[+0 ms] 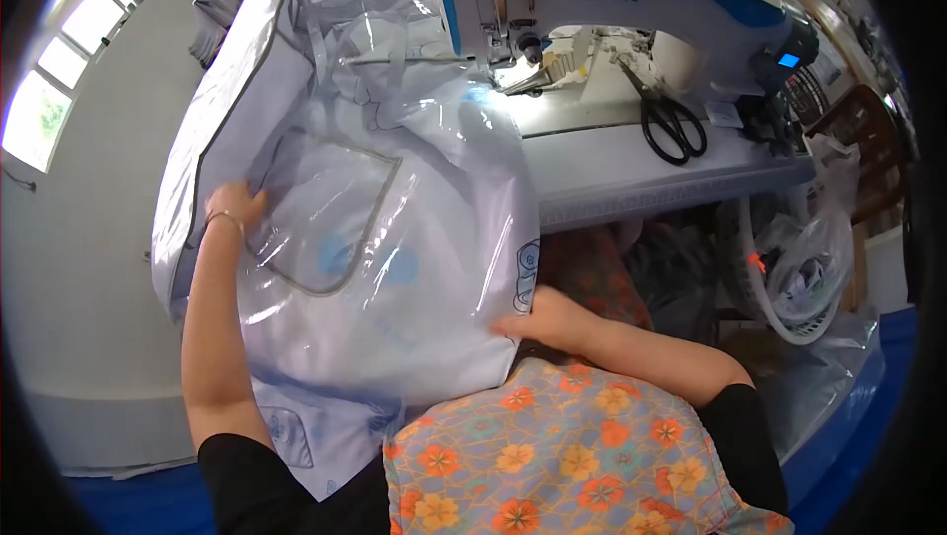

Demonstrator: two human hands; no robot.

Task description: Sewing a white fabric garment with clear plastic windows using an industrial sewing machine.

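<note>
A large pale lilac sewn piece (454, 239) of glossy, partly see-through plastic hangs from the sewing machine's bed toward my lap. Grey binding runs along its edge, and a rounded grey outline (380, 224) marks a clear panel on it. On the left my left hand (235, 208) is closed on a fold of the piece beside its bound flap. At the right edge, near a blue printed figure, my right hand (547, 321) grips the piece; motion smears its fingers, and some are hidden.
Above the piece stands a white and blue sewing machine (612, 2), its needle area lit. Black-handled scissors (675, 129) lie on its table. To the right are a white basket (789, 323) with clear plastic bags and a brown chair (868, 155). A wall with a window rises at left.
</note>
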